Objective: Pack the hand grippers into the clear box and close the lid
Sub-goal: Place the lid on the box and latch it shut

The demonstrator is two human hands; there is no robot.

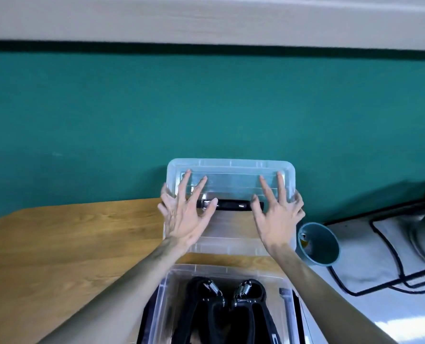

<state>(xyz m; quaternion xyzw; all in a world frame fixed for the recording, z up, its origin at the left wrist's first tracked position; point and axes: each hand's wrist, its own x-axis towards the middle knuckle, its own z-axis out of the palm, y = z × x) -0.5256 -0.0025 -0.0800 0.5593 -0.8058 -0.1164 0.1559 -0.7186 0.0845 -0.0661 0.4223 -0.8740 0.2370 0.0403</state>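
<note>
Hand grippers: we see two black hand grippers [227,302] with metal springs already lying side by side inside the clear box [168,291], near the bottom edge of the view, between our forearms.
Clear box: it sits open at the near edge of the wooden table [70,234], its top uncovered.
Lid: the clear lid [231,175], with a black handle in its middle, lies beyond the box, its far half hanging out past the table's far edge.
Left hand: our left hand [184,214] is spread, fingers splayed on the lid's left side, thumb at its edge.
Right hand: our right hand [277,217] mirrors it on the right side.
Progress: we judge packing done; lifting the lid over and pressing it shut remains.
Surroundings: a teal cup [319,244] stands just right of the lid; black cables [390,247] lie further right.
</note>
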